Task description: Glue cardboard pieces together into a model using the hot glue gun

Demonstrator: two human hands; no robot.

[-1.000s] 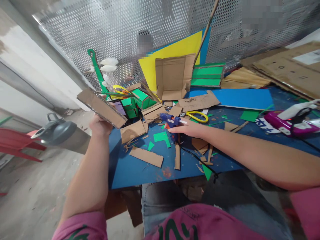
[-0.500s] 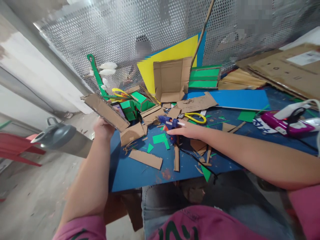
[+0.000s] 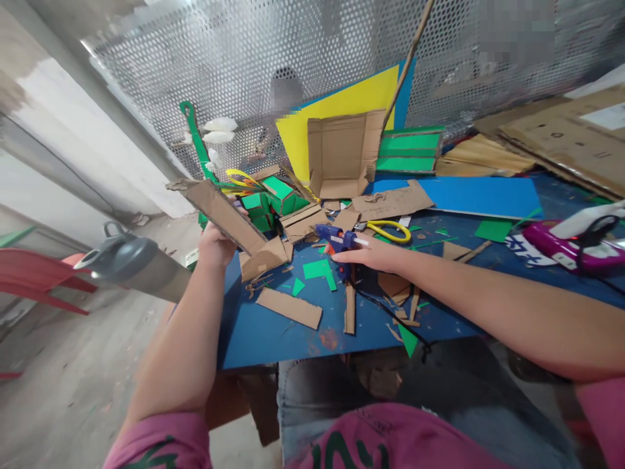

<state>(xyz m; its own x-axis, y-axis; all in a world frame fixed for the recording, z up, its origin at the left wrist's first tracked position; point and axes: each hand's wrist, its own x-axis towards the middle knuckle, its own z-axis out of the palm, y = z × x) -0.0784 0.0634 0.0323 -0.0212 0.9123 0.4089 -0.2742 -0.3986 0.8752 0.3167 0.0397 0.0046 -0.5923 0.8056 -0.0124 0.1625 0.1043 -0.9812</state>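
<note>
My right hand [image 3: 362,254] is wrapped round a blue hot glue gun [image 3: 336,238] with a white glue stick at its back end; its nozzle points left over the table. My left hand [image 3: 215,242] grips a long cardboard strip [image 3: 222,212], tilted up above the table's left edge, the fingers partly hidden behind it. A folded cardboard piece [image 3: 263,258] lies below the strip's lower end. Green scraps [image 3: 317,268] and a flat cardboard rectangle [image 3: 289,307] rest on the blue table [image 3: 263,348] between my arms.
Yellow-handled scissors [image 3: 388,230] lie beyond my right hand. An open cardboard box [image 3: 344,153] stands before a yellow board [image 3: 297,140]. Green box shapes [image 3: 278,195] sit behind the strip. A grey bottle [image 3: 139,260] is at left, a magenta power strip [image 3: 561,244] at right.
The view has shifted slightly, moving most things a little to the right. The cardboard strip has tilted slightly in my left hand. My right hand keeps its hold on the glue gun.
</note>
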